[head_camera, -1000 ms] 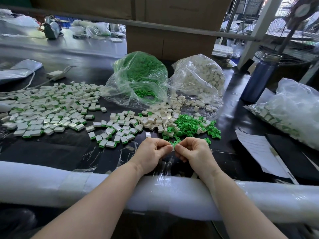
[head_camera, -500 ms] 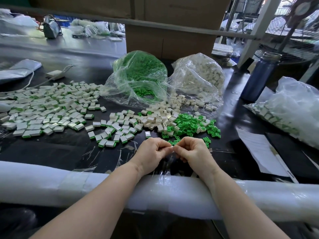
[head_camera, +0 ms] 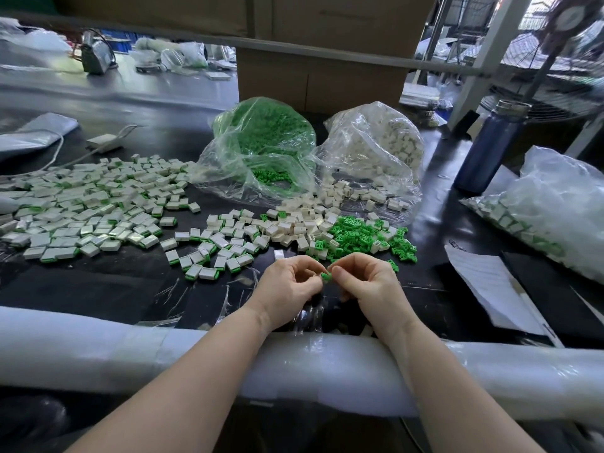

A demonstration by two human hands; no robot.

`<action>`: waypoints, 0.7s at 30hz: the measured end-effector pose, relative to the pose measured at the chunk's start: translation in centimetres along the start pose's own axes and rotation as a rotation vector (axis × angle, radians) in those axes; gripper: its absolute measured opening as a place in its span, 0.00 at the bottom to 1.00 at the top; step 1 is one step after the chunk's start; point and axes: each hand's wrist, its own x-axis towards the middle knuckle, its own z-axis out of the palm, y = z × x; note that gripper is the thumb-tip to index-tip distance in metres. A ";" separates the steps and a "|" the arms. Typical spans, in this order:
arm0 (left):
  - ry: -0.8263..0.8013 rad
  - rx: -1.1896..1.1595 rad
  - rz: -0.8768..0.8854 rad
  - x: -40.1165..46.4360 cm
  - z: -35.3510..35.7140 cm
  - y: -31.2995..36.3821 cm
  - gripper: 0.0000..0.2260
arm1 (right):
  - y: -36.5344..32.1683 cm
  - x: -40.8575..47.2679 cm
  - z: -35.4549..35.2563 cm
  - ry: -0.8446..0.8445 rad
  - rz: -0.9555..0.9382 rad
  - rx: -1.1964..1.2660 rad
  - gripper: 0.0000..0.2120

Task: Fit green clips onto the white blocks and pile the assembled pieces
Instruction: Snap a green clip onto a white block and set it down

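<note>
Head view, nearest: padded table edge (head_camera: 98, 341) under both forearms; just beyond, left hand (head_camera: 289, 289) and right hand (head_camera: 366, 282) close together, fingertips pinched narrow on one green clip (head_camera: 325, 276); white block in the left fingers not discernible. Judged mid-fit; next, pressing clip home, then dropping the piece leftward. Bare dark tabletop (head_camera: 98, 289) left of the hands; paper (head_camera: 490, 289) near on the right. Farther: loose green clips (head_camera: 356, 235), white blocks (head_camera: 300, 220), assembled pile (head_camera: 81, 207), supply bags (head_camera: 261, 148).
</note>
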 end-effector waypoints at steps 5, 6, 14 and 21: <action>-0.004 -0.051 0.054 0.0 0.1 0.4 0.05 | 0.3 0.2 0.3 -0.085 0.065 -0.020 0.05; -0.005 -0.057 0.059 -0.1 0.2 0.4 0.04 | 0.2 0.3 0.4 -0.112 0.070 -0.036 0.07; -0.078 0.016 0.095 -0.1 0.3 0.2 0.06 | 0.1 0.3 0.1 -0.173 0.099 -0.047 0.09; -0.123 0.046 0.105 0.0 0.5 0.0 0.07 | -0.2 0.0 0.0 -0.139 0.117 -0.029 0.09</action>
